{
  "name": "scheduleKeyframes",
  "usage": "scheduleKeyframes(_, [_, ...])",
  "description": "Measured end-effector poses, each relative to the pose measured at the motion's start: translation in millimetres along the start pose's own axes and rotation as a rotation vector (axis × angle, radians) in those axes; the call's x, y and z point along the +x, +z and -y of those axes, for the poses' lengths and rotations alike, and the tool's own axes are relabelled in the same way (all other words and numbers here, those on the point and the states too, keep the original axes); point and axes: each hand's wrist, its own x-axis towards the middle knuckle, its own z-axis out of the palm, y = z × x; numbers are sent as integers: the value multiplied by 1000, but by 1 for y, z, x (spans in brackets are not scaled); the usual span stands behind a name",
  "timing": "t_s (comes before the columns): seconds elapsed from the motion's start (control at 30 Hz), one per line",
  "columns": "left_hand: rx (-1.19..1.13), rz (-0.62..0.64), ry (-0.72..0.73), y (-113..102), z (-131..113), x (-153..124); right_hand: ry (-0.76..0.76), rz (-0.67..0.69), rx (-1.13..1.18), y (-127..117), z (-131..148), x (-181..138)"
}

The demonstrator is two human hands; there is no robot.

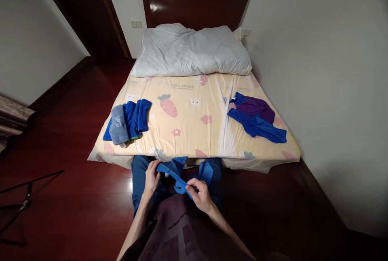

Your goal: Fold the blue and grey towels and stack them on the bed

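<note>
A blue cloth (pixel 174 174), perhaps a towel, is stretched between my hands in front of my lap, its loose parts hanging over my jeans. My left hand (pixel 151 178) grips one end of its edge. Fingers and thumb of my right hand (pixel 200 194) pinch the edge farther right and lower. On the bed's left side lie several folded blue towels (pixel 133 117) side by side, with a grey-blue folded towel (pixel 119 125) bearing white lettering among them. At the right, a purple cloth (pixel 256 108) and a crumpled blue cloth (pixel 257 125) lie loosely together.
The bed has a yellow sheet (pixel 188 119) with carrot and rabbit prints. A pale grey quilt (pixel 194 52) lies bunched below the dark wooden headboard (pixel 194 4). A black metal stand (pixel 27 196) is on the dark red floor (pixel 91 200) at left. A white wall borders the right side.
</note>
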Motion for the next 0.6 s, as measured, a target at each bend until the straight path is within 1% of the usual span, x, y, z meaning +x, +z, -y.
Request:
scheduleKeyframes(0.1, [35,-148,-16,-25,5,2,61,16,52,-14,-4,4])
scheduleKeyframes(0.2, [73,-363,9,-63,-2,3,136,79,67,-19,-18,7])
scheduleKeyframes(0.3, [112,-556,130,-106,-24,1,224,217,52,-13,-34,6])
scheduleKeyframes(0.37, [142,-651,212,-133,-43,-2,291,371,35,-3,-44,2])
scheduleKeyframes(0.43, [179,-729,254,-156,-59,-5,310,566,5,7,-54,-2])
scheduleKeyframes(0.47, [206,-756,268,-165,-65,-7,294,651,-21,12,-59,-4])
scheduleKeyframes(0.5, [240,-773,272,-173,-68,-9,267,708,-61,16,-64,-6])
scheduleKeyframes(0.53, [279,-779,261,-180,-69,-13,236,736,-107,18,-70,-8])
scheduleKeyframes(0.6, [329,-771,194,-191,-64,-21,184,742,-210,20,-83,-10])
